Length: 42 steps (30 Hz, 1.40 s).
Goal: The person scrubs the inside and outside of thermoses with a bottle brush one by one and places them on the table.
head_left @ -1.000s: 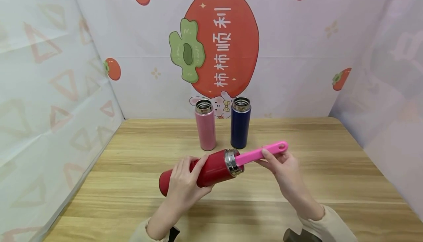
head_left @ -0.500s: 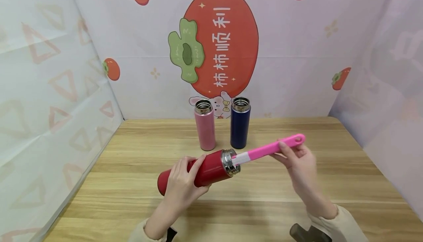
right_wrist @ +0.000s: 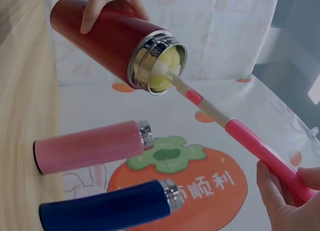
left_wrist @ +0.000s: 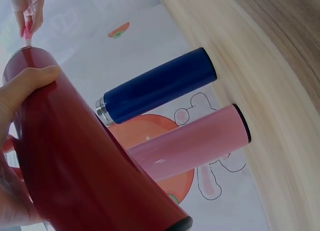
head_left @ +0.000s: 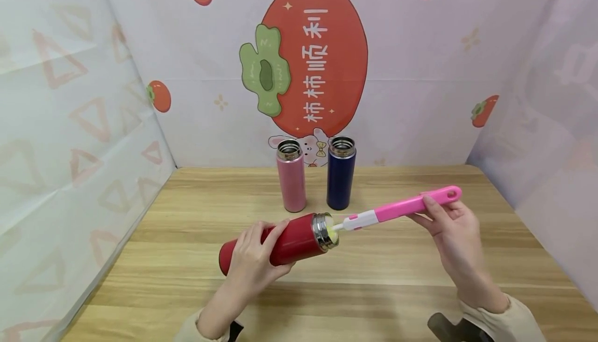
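Left hand (head_left: 254,259) wraps the red flask (head_left: 280,243), tilted above the table's middle; right hand (head_left: 455,228) pinches the pink brush (head_left: 402,208), yellow sponge (right_wrist: 162,71) sitting in the mouth. Best to keep the handle in line with the flask. Wooden table (head_left: 420,290); pink flask (head_left: 291,183) and blue flask (head_left: 340,180) upright near the far edge, persimmon backdrop (head_left: 308,56) behind.

Red flask (head_left: 280,243) in left hand (head_left: 254,264), pink brush (head_left: 402,207) in right hand (head_left: 455,233), sponge tip at the mouth.
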Tool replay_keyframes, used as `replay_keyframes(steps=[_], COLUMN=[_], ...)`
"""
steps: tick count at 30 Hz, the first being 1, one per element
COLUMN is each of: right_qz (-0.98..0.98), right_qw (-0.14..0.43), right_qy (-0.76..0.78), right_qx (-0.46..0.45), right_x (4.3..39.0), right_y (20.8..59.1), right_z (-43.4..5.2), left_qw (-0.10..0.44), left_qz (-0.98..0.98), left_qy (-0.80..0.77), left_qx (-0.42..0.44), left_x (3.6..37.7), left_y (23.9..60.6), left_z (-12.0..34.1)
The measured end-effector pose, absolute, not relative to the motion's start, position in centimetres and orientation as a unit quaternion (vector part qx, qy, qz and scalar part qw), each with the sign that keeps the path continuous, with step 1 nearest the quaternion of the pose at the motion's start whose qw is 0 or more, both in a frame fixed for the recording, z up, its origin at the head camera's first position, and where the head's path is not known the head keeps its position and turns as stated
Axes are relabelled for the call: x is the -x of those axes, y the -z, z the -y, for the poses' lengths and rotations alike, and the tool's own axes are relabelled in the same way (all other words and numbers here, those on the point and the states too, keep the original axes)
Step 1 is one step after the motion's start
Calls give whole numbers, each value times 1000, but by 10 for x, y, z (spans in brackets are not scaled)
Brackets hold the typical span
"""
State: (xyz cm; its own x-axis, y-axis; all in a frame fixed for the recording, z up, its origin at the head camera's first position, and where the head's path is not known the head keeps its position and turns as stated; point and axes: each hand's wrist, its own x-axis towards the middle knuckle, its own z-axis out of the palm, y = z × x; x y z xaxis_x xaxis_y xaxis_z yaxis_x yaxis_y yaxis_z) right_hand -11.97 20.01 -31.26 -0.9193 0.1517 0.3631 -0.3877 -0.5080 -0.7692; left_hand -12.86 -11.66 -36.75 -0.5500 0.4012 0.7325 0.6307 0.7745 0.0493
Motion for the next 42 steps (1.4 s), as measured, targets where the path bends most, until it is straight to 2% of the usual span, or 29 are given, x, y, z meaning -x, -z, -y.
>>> replay_keyframes(steps=[7, 18, 28, 36, 39, 42], right_qz=[466, 453, 457, 476, 486, 485], right_qw=[160, 178, 164, 150, 142, 134], right_qy=[-862, -870, -870, -864, -859, -857], right_qx=[-124, -84, -85, -74, -80, -114], right_x=[120, 123, 124, 121, 124, 140], right_y=[313, 310, 316, 321, 329, 363], right_z=[-212, -203, -192, -187, -190, -204], left_qw=[365, 396, 406, 385, 382, 387], left_qz=[871, 858, 855, 867, 869, 867], left_qy=[151, 141, 137, 135, 134, 133], left_qx=[294, 294, 292, 285, 285, 284], left_x=[129, 127, 126, 128, 128, 128], left_y=[368, 363, 364, 367, 368, 368], left_z=[122, 117, 115, 113, 113, 111])
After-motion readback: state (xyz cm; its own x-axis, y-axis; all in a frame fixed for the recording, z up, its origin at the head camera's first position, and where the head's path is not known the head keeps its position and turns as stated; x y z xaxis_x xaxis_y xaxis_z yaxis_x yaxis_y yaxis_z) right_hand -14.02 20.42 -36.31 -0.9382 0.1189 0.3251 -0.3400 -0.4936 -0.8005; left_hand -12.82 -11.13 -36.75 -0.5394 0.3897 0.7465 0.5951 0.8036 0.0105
